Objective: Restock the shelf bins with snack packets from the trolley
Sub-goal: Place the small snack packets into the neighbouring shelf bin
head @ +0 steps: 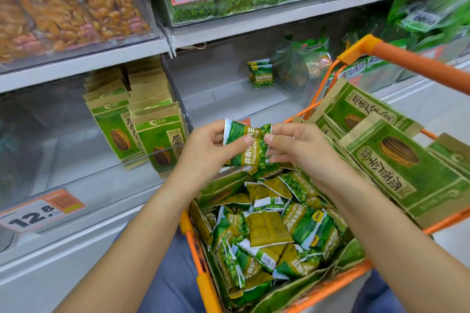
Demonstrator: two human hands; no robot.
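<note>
1. We pinch one pea packet (248, 143) between left hand (203, 150) and right hand (296, 146); its long axis runs up-down in our grip.
2. The near-empty bin (229, 89) lies beyond and above the grip; the trolley (193, 244) sits below; we judge either hand equally near.

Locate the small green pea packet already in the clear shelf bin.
Head view, centre-right: small green pea packet stands nearly alone in the clear shelf bin, beyond the orange trolley.
</note>
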